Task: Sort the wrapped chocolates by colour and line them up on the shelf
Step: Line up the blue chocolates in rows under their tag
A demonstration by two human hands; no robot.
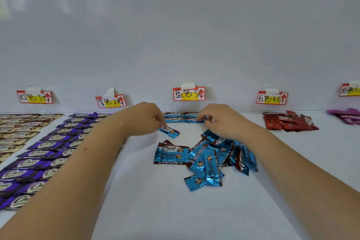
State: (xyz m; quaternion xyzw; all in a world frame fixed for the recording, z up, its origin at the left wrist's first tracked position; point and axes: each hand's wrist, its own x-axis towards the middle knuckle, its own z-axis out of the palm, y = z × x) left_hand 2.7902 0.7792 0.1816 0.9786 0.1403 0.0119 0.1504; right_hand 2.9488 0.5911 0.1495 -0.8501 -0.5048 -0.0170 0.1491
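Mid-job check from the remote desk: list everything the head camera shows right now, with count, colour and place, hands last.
blue row: about four, blue, at shelf back under the blue tag
blue pile: many, blue, loose at centre
single blue chocolate: one, blue, at the left fingertips
purple chocolates: many, purple, rows at left
gold chocolates: many, gold-brown, far left
red chocolates: several, red, loose heap at right
magenta chocolates: few, magenta, far right edge
price tags: five, red-yellow, taped to back wall
shelf: one, white
left hand: pinches the single blue chocolate
right hand: pinches a blue-row chocolate

Bright, even light (soft shadows only), with wide-angle bending at edges.
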